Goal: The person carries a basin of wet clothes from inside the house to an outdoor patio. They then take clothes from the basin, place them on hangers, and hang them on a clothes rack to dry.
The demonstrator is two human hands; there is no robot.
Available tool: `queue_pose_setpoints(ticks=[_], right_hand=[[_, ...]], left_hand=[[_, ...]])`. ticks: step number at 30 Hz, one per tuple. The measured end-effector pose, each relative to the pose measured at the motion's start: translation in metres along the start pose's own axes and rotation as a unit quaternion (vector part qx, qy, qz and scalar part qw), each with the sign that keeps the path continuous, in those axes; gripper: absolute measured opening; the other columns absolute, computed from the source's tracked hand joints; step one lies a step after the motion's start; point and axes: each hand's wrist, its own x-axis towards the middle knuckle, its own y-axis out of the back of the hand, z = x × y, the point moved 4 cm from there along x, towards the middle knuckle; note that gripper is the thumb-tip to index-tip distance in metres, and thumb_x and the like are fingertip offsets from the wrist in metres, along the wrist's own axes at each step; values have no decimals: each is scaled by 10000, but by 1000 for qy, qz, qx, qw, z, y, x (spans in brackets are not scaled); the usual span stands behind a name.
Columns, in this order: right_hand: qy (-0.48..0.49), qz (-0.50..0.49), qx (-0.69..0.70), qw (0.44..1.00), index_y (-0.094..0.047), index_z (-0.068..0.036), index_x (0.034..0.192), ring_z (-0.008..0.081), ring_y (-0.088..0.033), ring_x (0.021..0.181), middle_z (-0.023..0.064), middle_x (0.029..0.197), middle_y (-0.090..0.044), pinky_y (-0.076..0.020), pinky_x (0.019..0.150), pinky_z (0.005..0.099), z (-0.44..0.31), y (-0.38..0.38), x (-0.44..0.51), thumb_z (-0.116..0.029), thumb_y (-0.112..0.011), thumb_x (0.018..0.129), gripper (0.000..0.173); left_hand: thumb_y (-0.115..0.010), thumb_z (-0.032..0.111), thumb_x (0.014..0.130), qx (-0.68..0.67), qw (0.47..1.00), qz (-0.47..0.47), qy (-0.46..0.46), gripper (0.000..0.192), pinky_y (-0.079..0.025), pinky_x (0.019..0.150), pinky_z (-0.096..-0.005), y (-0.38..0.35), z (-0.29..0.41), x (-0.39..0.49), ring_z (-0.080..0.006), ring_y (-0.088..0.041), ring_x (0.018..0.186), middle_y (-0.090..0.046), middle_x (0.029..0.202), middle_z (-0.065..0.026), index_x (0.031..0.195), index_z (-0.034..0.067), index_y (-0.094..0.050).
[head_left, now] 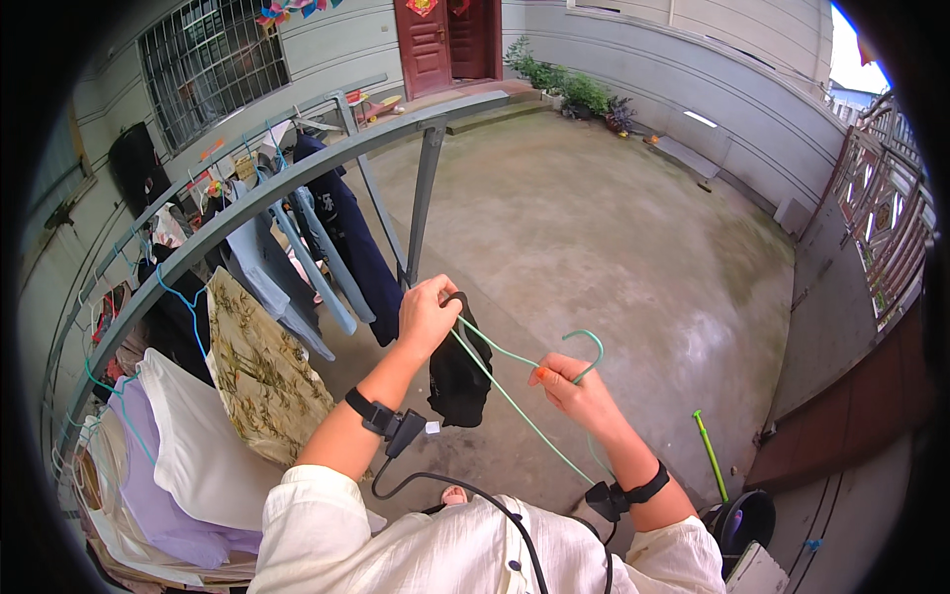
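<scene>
A green wire clothes hanger (512, 399) slants between my two hands. My left hand (429, 315) grips a dark garment (460, 379) at its top, where one end of the hanger meets the cloth; the garment hangs down below. Near the base of the hook, my right hand (571, 386) is closed around the hanger, whose curved hook sticks up above the fingers. To the left, a patterned shirt (263, 364), a white garment (197, 445) and a lilac garment (152, 475) hang from a metal rack.
The grey metal rack frame (297, 174) curves across the left, with blue shirts (256, 249) and navy clothing (356, 245) behind it. A post (424, 200) stands ahead of my left hand. At lower right are a black bucket (757, 520) and a green pole (711, 453).
</scene>
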Motion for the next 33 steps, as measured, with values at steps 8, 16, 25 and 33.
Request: queue_pose_setpoints(ticks=[8, 16, 25, 33], right_hand=[[264, 169, -65, 947, -563, 8, 848, 270, -534, 913, 134, 1015, -572, -428, 783, 363, 11, -13, 45, -106, -555, 873, 117], [339, 275, -71, 897, -558, 16, 784, 233, -545, 695, 110, 802, -583, -434, 630, 323, -38, 12, 64, -36, -590, 854, 94], [281, 367, -22, 886, -537, -2, 741, 65, -423, 645, -11, 702, -492, -350, 582, 231, -56, 39, 62, -203, -496, 974, 311], [271, 428, 55, 861, -475, -22, 695, 71, -313, 600, -23, 657, -381, -256, 528, 263, -51, 66, 76, -238, -475, 985, 362]], left_hand=[[-595, 24, 703, -46, 989, 11, -143, 93, -460, 550, -370, -10, 67, -18, -277, -585, 607, -587, 709, -102, 795, 25, -580], [-617, -36, 661, -52, 971, 93, -214, 195, -460, 537, -382, 7, 103, -6, -306, -579, 615, -560, 741, -94, 830, 56, -584], [-605, -62, 650, 117, 928, 67, -348, 663, -459, 830, -402, -48, 43, -71, -341, -508, 1066, -478, 1206, -154, 1275, 145, -524], [-605, 62, 720, 98, 943, -22, -318, 134, -440, 890, -434, -88, 35, -101, -385, -453, 1212, -457, 1331, -211, 853, 77, -610]])
